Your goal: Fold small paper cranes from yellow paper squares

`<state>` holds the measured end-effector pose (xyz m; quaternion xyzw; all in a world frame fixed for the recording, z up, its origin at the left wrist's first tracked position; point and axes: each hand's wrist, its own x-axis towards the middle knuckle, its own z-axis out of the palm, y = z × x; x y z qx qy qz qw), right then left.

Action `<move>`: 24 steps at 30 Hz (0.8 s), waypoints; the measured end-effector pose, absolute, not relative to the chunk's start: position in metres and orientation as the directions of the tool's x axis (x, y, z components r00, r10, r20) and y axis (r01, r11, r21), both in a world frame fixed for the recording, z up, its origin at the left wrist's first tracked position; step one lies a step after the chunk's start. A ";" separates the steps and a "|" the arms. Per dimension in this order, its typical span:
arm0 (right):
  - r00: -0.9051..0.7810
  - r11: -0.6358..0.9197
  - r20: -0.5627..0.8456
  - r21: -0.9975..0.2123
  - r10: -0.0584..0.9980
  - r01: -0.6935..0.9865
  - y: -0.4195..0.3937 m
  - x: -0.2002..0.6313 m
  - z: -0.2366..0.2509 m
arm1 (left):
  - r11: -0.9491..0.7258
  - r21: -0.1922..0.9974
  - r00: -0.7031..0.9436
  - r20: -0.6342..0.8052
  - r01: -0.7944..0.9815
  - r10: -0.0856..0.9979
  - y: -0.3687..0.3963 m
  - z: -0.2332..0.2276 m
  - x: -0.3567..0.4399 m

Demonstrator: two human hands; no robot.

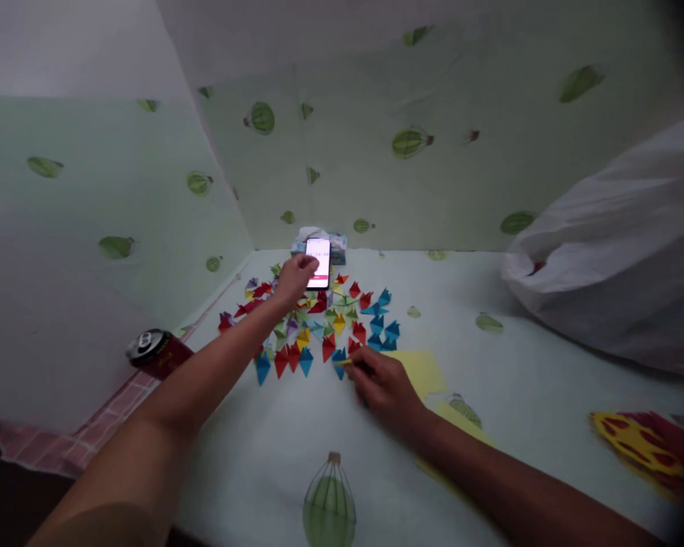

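My left hand (294, 278) reaches far forward and touches a lit phone (318, 262) that stands propped against a small pack at the back. Several folded paper shapes (324, 323) in red, blue, yellow, green and purple lie spread on the pale sheet in front of the phone. Resting palm down at the near edge of that pile is my right hand (383, 386), its fingertips pinching a small yellow folded piece (345, 362). Yellow paper sheets (422, 371) lie under and beside this hand.
A dark red drinks can (156, 352) lies on its side at the left edge. A large white plastic bag (615, 251) bulges at the right. Walls covered in balloon-print fabric (376, 152) close in behind and at the left.
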<state>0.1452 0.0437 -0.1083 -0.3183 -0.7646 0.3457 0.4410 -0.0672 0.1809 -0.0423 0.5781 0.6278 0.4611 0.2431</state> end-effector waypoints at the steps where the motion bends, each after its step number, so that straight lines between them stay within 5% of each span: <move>1: -0.344 0.512 0.434 -0.840 0.833 0.181 0.044 0.147 -0.105 | -0.105 0.878 -0.179 0.210 0.468 0.961 0.159 -0.043 -0.060; 6: -0.159 0.542 0.519 -0.804 0.840 0.242 0.043 0.154 -0.083 | -0.048 0.985 0.002 0.048 0.166 0.999 0.056 -0.048 -0.030; 10: -0.288 0.746 0.691 -0.578 0.663 0.331 0.038 0.154 -0.081 | 0.068 0.997 0.133 -0.063 -0.029 0.989 0.016 -0.051 -0.016; 15: -0.448 0.846 0.721 -0.404 0.529 0.348 0.034 0.152 -0.090 | 0.068 0.992 0.094 -0.057 -0.110 0.994 0.006 -0.059 -0.014; 20: -0.466 0.859 0.723 -0.452 0.510 0.239 0.033 0.149 -0.087 | 0.099 0.969 0.098 -0.078 -0.226 0.992 0.007 -0.070 -0.021; 24: -0.461 0.771 0.645 -0.619 0.609 0.151 0.031 0.148 -0.082 | 0.087 0.958 0.097 -0.063 -0.274 0.993 0.009 -0.073 -0.023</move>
